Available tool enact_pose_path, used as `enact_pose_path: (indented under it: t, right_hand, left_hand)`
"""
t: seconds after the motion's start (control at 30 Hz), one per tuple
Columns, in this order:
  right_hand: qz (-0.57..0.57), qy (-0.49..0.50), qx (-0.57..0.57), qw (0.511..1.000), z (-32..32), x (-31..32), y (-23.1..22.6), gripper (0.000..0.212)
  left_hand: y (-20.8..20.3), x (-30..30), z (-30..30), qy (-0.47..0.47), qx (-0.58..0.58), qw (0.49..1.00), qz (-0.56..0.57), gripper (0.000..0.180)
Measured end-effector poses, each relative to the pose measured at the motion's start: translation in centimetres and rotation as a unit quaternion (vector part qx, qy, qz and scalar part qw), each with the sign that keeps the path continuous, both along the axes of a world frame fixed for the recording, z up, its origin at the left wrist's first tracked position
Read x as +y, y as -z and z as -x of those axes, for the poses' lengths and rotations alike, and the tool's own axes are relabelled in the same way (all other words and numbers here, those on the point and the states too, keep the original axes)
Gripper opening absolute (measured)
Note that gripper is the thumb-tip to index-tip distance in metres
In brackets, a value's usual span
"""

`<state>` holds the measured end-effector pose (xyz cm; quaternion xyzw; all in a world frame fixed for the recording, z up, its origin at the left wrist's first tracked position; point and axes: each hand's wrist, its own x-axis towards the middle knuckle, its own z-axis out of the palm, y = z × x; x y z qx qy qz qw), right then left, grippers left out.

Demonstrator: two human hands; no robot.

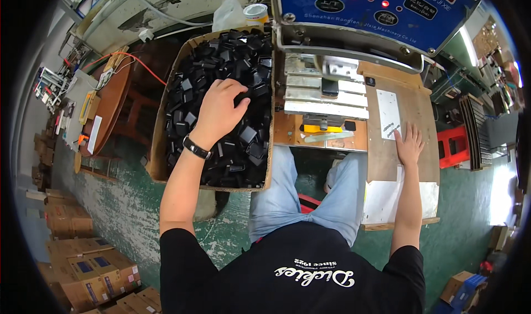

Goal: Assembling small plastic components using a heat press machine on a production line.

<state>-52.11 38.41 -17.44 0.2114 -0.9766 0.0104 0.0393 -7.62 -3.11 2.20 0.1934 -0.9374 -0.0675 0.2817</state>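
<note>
My left hand [222, 108] is over a cardboard box [159, 142] heaped with small black plastic parts [191, 87]. Its fingers curl toward the thumb around a black plastic part [241, 98], mostly hidden among the others. On the brown board at the right, my right hand [410, 144] lies flat with fingers spread. Its fingertips are beside a few small metal pieces [390, 129] on a white sheet [388, 106]. Between the hands, a black part [330, 87] sits on the slotted metal bed [296, 93] of a machine.
The machine's blue control panel [376, 12] overhangs the metal bed. A yellow-handled tool [321, 129] and a flat strip [328, 137] lie at its front edge. Another black part [370, 81] is on the board [412, 104]. A white tub [255, 14] stands behind the box.
</note>
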Motion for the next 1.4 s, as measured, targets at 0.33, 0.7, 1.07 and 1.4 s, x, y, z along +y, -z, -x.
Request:
enact_pose_path:
  t: [0.33, 0.7, 1.07, 1.4]
  right_hand:
    - [0.029, -0.008, 0.016, 0.999, 0.0, 0.4, 0.1, 0.078]
    - [0.516, -0.307, -0.059, 0.798, -8.6, -8.2, -13.5, 0.022]
    - [0.662, -0.368, -0.392, 0.522, -15.7, -15.9, -17.6, 0.012]
    - [0.673, -0.334, -0.376, 0.543, -15.5, -15.5, -16.5, 0.016]
  left_hand:
    - [0.5, 1.8, -0.8, -0.031, 0.042, 0.982, -0.183, 0.021]
    - [0.6, 1.2, -4.5, -0.066, -0.009, 0.997, 0.036, 0.037]
    - [-0.4, 1.0, -7.4, -0.068, -0.074, 0.995, -0.013, 0.043]
    - [-1.2, 2.5, -6.8, -0.067, 0.135, 0.951, -0.271, 0.040]
